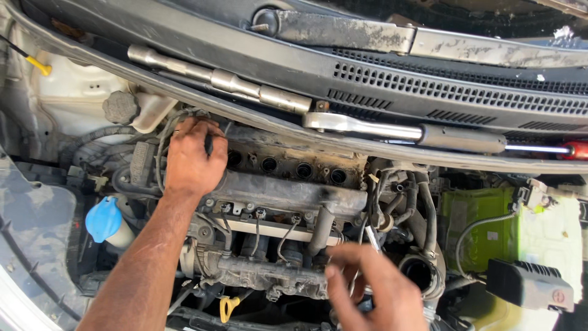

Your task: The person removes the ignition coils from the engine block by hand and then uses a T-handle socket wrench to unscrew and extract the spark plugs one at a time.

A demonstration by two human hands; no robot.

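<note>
I look down into a car's engine bay. My left hand point(191, 158) rests on the left end of the dirty engine head point(288, 184), its fingers curled around a dark part by the wiring there. A row of round plug holes point(286, 165) runs to its right. My right hand point(373, 285) hovers low at the front of the engine, fingers pinched on a thin metal tool point(371, 236) whose tip points up. The intake rail point(269, 273) lies just left of this hand.
A ratchet wrench point(392, 130) and a long socket extension point(220, 78) lie on the cowl. A red-handled tool point(572, 149) is at the right. A blue cap point(103, 219), yellow dipstick handle point(228, 306), green battery point(484, 230) and open black hose point(419, 273) surround the engine.
</note>
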